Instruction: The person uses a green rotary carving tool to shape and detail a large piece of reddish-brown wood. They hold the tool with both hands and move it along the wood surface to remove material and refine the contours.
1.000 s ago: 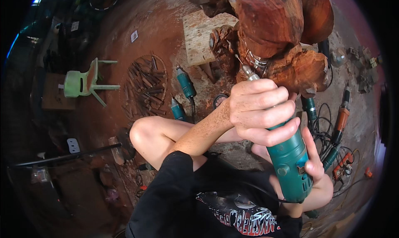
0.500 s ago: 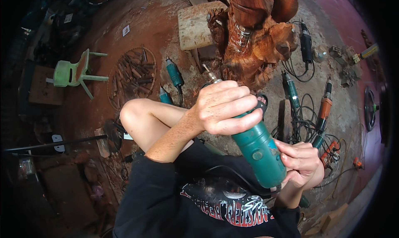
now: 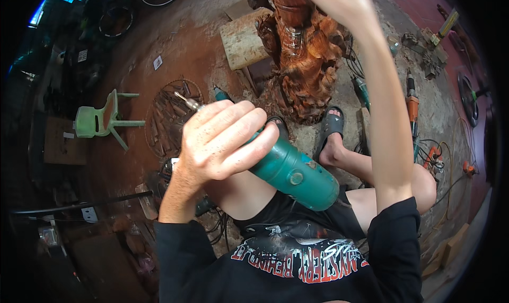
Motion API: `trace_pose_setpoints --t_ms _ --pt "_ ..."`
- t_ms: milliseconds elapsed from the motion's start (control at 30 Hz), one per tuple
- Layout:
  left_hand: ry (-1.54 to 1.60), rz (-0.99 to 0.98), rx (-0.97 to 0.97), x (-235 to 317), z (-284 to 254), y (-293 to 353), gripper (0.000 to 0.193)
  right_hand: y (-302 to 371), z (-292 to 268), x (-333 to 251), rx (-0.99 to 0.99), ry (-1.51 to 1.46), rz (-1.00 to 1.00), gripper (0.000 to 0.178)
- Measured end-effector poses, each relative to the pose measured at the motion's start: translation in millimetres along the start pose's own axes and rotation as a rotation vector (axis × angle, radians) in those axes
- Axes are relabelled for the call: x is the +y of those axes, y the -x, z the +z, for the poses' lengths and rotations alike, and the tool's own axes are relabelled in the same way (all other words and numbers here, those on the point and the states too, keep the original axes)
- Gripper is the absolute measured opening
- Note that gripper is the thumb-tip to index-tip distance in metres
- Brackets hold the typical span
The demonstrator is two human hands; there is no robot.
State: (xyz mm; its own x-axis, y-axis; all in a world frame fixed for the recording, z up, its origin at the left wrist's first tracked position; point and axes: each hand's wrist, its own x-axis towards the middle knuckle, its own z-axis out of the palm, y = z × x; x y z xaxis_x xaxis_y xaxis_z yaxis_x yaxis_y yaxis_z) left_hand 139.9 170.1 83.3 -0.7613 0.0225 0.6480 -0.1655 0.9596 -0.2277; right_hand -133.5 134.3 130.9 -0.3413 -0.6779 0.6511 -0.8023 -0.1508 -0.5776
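My left hand (image 3: 225, 139) is wrapped round the neck of a green die grinder (image 3: 297, 173), holding it slantwise above my lap. Past my knuckles, its thin metal bit (image 3: 186, 100) points up and to the left. My right arm reaches far forward, and my right hand (image 3: 339, 3) is at the top edge of the picture, over or beside a large reddish-brown wood carving (image 3: 305, 80). That hand is blurred and partly cut off, its fingers out of sight, so contact with the carving cannot be made out.
A pale wooden block (image 3: 244, 41) stands left of the carving. Further left are a round tray of narrow wooden pieces (image 3: 159, 120) and a small green chair (image 3: 90, 121). An orange-and-black power tool (image 3: 412, 104), another green grinder (image 3: 362, 91) and cables lie to the right.
My right hand has let go of the grinder's rear end and swung up and forward toward the carving. My left hand has carried the grinder leftward and tipped it flatter.
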Motion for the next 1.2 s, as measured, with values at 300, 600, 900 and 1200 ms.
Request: trace_pose_setpoints --t_ms 300,600,900,1200 --pt "0.031 -0.085 -0.152 -13.7 19.7 19.4 0.041 -5.7 68.0 35.2 0.118 0.066 -0.178 0.057" --pt "0.149 -0.179 -0.225 -27.9 26.4 43.1 0.043 -25.1 53.9 78.4 -0.605 -1.172 -0.341 0.081" --pt "0.141 -0.172 -0.250 -32.2 46.8 21.9 0.041 -40.6 74.0 107.7 -0.661 -1.142 -0.624 0.081" --pt "0.086 -0.155 -0.281 -25.1 55.4 0.8 0.041 50.3 1.3 110.9 -0.297 -0.676 -0.153 0.068"
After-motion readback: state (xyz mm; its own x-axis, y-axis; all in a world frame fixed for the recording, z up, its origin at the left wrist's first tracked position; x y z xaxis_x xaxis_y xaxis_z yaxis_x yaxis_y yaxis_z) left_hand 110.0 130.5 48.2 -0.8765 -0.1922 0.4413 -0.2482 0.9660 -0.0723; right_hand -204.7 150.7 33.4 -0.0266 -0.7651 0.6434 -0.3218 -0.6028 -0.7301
